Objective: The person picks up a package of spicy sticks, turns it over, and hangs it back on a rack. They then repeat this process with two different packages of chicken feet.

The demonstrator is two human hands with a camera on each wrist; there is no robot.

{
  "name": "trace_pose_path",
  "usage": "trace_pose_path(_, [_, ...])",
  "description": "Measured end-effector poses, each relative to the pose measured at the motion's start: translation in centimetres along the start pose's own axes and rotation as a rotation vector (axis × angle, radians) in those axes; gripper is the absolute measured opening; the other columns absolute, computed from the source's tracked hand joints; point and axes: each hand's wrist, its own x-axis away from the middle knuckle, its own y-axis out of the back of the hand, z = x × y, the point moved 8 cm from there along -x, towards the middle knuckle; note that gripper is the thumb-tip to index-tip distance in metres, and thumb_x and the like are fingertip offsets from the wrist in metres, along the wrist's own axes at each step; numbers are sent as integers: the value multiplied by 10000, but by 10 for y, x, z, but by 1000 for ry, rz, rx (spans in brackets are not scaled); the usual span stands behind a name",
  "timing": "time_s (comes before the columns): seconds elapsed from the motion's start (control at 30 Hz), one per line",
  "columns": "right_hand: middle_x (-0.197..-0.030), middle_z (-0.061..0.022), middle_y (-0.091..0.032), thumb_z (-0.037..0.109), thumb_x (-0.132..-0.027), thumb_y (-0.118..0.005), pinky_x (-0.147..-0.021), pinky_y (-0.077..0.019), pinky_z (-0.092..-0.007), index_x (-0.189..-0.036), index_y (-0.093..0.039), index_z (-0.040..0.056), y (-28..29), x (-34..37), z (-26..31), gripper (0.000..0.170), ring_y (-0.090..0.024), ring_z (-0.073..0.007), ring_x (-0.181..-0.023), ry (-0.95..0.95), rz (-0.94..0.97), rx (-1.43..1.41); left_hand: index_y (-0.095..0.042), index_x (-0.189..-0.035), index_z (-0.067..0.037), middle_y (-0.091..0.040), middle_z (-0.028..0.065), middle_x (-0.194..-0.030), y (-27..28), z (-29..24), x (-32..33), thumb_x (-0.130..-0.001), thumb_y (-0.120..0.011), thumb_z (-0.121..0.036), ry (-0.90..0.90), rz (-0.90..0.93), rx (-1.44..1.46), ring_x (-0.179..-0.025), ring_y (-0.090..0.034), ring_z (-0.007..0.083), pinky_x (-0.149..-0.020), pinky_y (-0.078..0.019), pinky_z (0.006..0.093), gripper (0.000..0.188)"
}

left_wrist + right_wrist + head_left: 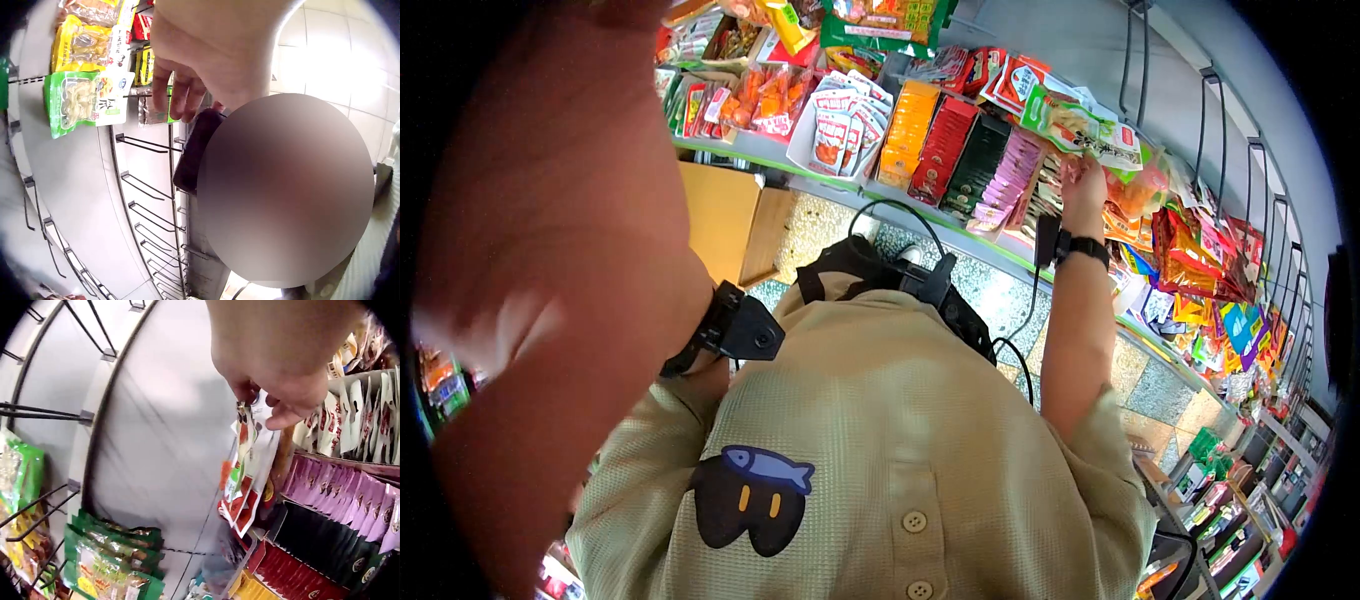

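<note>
My right hand (pixel 1083 185) pinches the edge of a green-and-white snack packet (pixel 1080 130) above the shelf of boxed packets. In the right wrist view the thumb and fingers of the right hand (pixel 275 384) hold thin packets (pixel 242 469), seen nearly edge-on. My left hand (pixel 203 59) is raised beside the head, its fingers (pixel 181 94) loosely bent, near a dark device (pixel 199 150). In the head view the left hand (pixel 560 190) looms large and blurred, close to the lens.
Boxes of orange packets (pixel 908 130), red packets (pixel 945 148) and purple packets (pixel 1007 180) line the shelf. Wire hooks (pixel 1220 130) project from the back panel at the right. Hanging snack bags (pixel 112 556) occupy other hooks. A cardboard box (pixel 718 225) stands below.
</note>
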Motion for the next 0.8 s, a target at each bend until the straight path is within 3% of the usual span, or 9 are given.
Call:
trace_pose_path(0.1, [-1113,-123,-457,131,-853,-363,-923,-342,-517,-1084,-411,-3,-17,27,18,271,-400,-273,-1113,120,209,157,-333,-1251,17,-426,302,-1171,17,21,16,-775,-340,-648,115,-114,12,-980,-513,358,-792,-419,401,818])
trace_pose_path(0.13, [-1116,-118,-461,131,-846,-354,-930,-316,-541,-1092,-413,6,-28,52,21,282,-387,-282,-1139,-37,133,-140,-330,-1254,17,-423,304,-1174,21,32,25,-773,-337,-656,187,-152,5,-982,-512,360,-793,-419,402,827])
trace_pose_path(0.23, [-1147,-107,-462,140,-837,-347,-947,-296,-520,-1114,-415,27,-27,90,27,306,-393,-283,-1138,-123,182,-176,-348,-1244,23,-455,261,-1169,12,71,57,-797,-380,-595,537,-110,-144,-974,-528,301,-789,-423,366,764])
trace_pose_path(0.27, [-1181,-94,-460,139,-833,-340,-953,-309,-467,-1155,-408,48,-33,112,35,341,-413,-268,-1128,-117,251,-171,-422,-1176,15,-525,172,-1102,8,85,70,-820,-467,-405,567,-146,-25,-932,-521,202,-768,-403,303,553])
trace_pose_path(0.33, [-1197,-91,-471,143,-828,-341,-967,-314,-415,-1198,-393,51,-38,150,51,385,-438,-254,-1115,-101,346,-181,-444,-1169,-21,-537,128,-1091,-6,112,96,-827,-486,-291,795,-133,44,-967,-499,154,-781,-392,274,437])
trace_pose_path(0.4, [-1209,-139,-467,141,-802,-350,-963,-331,-396,-1235,-342,11,-51,193,74,452,-461,-261,-1102,4,271,-42,-453,-1158,-34,-556,105,-1056,-18,137,124,-826,-502,-242,988,-98,44,-929,-511,142,-762,-397,270,396])
trace_pose_path(0.5, [-1164,-147,-500,129,-762,-390,-944,-362,-396,-1218,-365,-2,-57,229,80,475,-492,-267,-1066,-94,399,-89,-460,-1142,-35,-579,83,-991,-44,160,159,-826,-520,-237,1293,-8,230,-888,-526,134,-739,-404,271,380])
trace_pose_path(0.6, [-1141,-173,-509,129,-724,-410,-903,-406,-390,-1203,-370,-33,-73,259,86,508,-521,-284,-1023,-117,471,-19,-506,-1078,-14,-592,69,-881,-73,158,164,-825,-544,-235,1318,173,368,-738,-547,109,-654,-413,228,338])
trace_pose_path(0.8, [-1128,-181,-513,124,-718,-389,-893,-414,-382,-1198,-373,-50,-95,273,88,510,-527,-273,-1015,-42,490,19,-582,-958,14,-576,-24,-784,-73,139,153,-835,-555,-156,1256,55,418,-652,-474,17,-561,-370,171,212])
